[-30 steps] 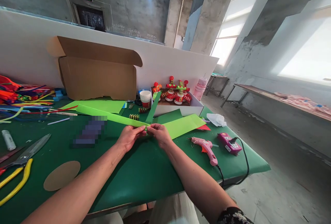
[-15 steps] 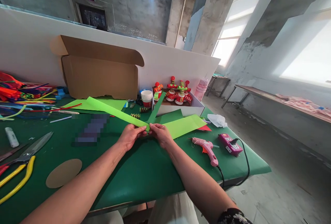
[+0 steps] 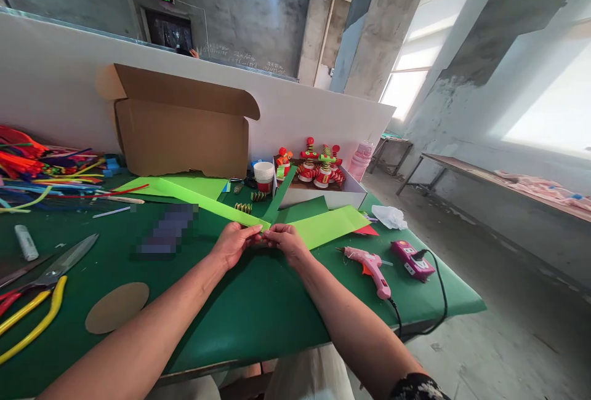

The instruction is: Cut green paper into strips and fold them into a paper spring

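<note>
A long light green paper strip [image 3: 207,200] and a dark green paper strip [image 3: 282,194] meet at an angle, their ends overlapping between my hands. My left hand [image 3: 236,244] pinches the light green strip close to that joint. Right beside it, the fingers of my right hand [image 3: 287,241] are closed on the overlapped ends; the fingertips partly cover the corner. Behind and right of my right hand lie a light green paper sheet [image 3: 332,226] and a dark green one [image 3: 307,208]. Small accordion-folded paper springs [image 3: 243,208] rest just beyond my left hand.
Right of my hands lie a pink glue gun [image 3: 369,264] and a power block [image 3: 412,260] with a cord. Scissors [image 3: 64,261] and a cardboard disc [image 3: 117,308] are at left. Behind stand a cardboard box [image 3: 184,135], paper cups [image 3: 263,173] and a box [image 3: 355,198] of red figures.
My fingers have shifted slightly at the joined strip ends, and the light green strip's far end sits a little lower. The whole view has moved slightly.
</note>
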`<state>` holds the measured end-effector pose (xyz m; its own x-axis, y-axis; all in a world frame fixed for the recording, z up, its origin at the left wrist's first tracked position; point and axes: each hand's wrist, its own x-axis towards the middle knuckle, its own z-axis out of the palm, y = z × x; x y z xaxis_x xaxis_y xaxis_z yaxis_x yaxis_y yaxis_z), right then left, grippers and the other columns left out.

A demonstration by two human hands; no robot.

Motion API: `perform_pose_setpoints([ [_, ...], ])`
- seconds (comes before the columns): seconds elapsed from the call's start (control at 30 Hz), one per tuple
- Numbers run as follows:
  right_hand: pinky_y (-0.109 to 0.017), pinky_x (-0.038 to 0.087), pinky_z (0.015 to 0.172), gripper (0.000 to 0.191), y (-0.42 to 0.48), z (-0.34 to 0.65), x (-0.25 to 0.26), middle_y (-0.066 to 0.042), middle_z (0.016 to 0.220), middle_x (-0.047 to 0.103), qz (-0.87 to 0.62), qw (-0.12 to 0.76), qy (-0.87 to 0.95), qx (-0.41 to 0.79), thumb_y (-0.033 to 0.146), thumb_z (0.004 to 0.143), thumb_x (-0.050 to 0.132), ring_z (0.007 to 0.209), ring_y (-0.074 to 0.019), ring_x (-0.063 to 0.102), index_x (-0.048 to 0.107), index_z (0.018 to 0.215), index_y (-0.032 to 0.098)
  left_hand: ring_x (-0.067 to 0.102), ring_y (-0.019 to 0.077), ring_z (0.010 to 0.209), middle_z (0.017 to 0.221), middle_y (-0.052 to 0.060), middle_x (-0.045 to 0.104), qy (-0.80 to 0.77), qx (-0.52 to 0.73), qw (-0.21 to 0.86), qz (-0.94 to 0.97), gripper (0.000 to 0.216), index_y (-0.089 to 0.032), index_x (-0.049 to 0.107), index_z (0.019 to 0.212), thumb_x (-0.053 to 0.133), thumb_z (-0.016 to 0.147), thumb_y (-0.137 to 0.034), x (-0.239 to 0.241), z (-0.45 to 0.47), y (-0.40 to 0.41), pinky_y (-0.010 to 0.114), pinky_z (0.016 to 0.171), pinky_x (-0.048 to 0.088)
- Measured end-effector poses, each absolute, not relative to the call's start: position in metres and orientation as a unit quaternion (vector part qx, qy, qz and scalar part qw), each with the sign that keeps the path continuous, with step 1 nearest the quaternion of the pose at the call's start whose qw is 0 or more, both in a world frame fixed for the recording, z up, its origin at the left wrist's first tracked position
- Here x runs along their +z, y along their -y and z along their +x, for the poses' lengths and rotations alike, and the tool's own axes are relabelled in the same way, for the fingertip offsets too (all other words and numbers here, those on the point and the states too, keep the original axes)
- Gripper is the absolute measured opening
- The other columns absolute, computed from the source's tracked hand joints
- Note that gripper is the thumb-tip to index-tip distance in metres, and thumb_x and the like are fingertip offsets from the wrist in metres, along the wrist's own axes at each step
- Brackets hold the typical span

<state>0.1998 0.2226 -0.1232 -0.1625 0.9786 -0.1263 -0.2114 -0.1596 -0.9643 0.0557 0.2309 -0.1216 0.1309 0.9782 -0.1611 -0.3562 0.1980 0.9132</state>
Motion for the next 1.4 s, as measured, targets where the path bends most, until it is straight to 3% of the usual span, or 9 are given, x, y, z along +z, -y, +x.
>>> perform_pose_setpoints([
  [0.2, -0.026, 0.045, 0.059, 0.041, -0.22, 0.201, -0.119, -0.002, 0.062, 0.067, -0.435, 0.471, 0.435, 0.631, 0.047, 0.051, 0.089, 0.051, -0.0097, 0.055, 0.066, 0.063, 0.015, 0.055, 0.0086, 0.051, 0.059, 0.001, 0.067, -0.42, 0.505, 0.658, 0.367, 0.022, -0.013, 0.07, 0.064, 0.085, 0.049, -0.019, -0.117, 0.054, -0.23, 0.023, 0.053, 0.049],
  [0.43, -0.025, 0.043, 0.058, 0.044, -0.225, 0.204, -0.122, 0.004, 0.047, 0.055, -0.44, 0.514, 0.419, 0.606, 0.044, 0.053, 0.089, 0.05, -0.0093, 0.05, 0.054, 0.052, 0.018, 0.053, 0.0077, 0.05, 0.065, 0.002, 0.069, -0.419, 0.471, 0.675, 0.385, 0.025, -0.012, 0.07, 0.068, 0.085, 0.049, -0.018, -0.114, 0.057, -0.225, 0.023, 0.051, 0.047],
  [0.63, -0.023, 0.035, 0.052, 0.043, -0.227, 0.201, -0.127, 0.006, 0.044, 0.051, -0.454, 0.543, 0.409, 0.576, 0.043, 0.05, 0.088, 0.048, -0.0078, 0.045, 0.053, 0.049, 0.018, 0.055, 0.0087, 0.054, 0.067, 0.002, 0.068, -0.427, 0.465, 0.667, 0.395, 0.031, -0.013, 0.069, 0.073, 0.086, 0.05, -0.023, -0.115, 0.058, -0.226, 0.023, 0.052, 0.047],
  [0.9, -0.025, 0.041, 0.054, 0.047, -0.229, 0.201, -0.128, 0.005, 0.045, 0.052, -0.441, 0.547, 0.375, 0.605, 0.042, 0.044, 0.091, 0.048, -0.0094, 0.05, 0.051, 0.049, 0.019, 0.051, 0.008, 0.051, 0.063, -0.001, 0.064, -0.442, 0.446, 0.639, 0.444, 0.041, -0.013, 0.066, 0.073, 0.087, 0.044, -0.034, -0.112, 0.053, -0.226, 0.022, 0.048, 0.038],
  [1.13, -0.027, 0.043, 0.054, 0.043, -0.225, 0.195, -0.125, 0.002, 0.05, 0.056, -0.419, 0.54, 0.373, 0.628, 0.046, 0.045, 0.091, 0.048, -0.0095, 0.049, 0.066, 0.059, 0.014, 0.051, 0.0106, 0.051, 0.057, 0.0, 0.063, -0.442, 0.413, 0.618, 0.503, 0.042, -0.013, 0.067, 0.069, 0.084, 0.048, -0.044, -0.109, 0.057, -0.221, 0.025, 0.051, 0.038],
  [1.27, -0.024, 0.035, 0.05, 0.039, -0.227, 0.201, -0.119, 0.005, 0.05, 0.053, -0.423, 0.562, 0.373, 0.605, 0.046, 0.052, 0.087, 0.047, -0.0055, 0.037, 0.074, 0.068, 0.013, 0.05, 0.0109, 0.05, 0.055, -0.001, 0.063, -0.445, 0.407, 0.609, 0.516, 0.039, -0.015, 0.066, 0.069, 0.084, 0.047, -0.043, -0.105, 0.056, -0.22, 0.025, 0.052, 0.04],
  [1.4, -0.024, 0.031, 0.049, 0.039, -0.23, 0.211, -0.112, 0.006, 0.047, 0.048, -0.421, 0.58, 0.388, 0.579, 0.05, 0.053, 0.085, 0.047, -0.0055, 0.033, 0.075, 0.064, 0.015, 0.051, 0.0113, 0.052, 0.058, -0.001, 0.064, -0.446, 0.403, 0.606, 0.522, 0.038, -0.016, 0.066, 0.068, 0.084, 0.047, -0.042, -0.101, 0.05, -0.221, 0.025, 0.052, 0.041],
])
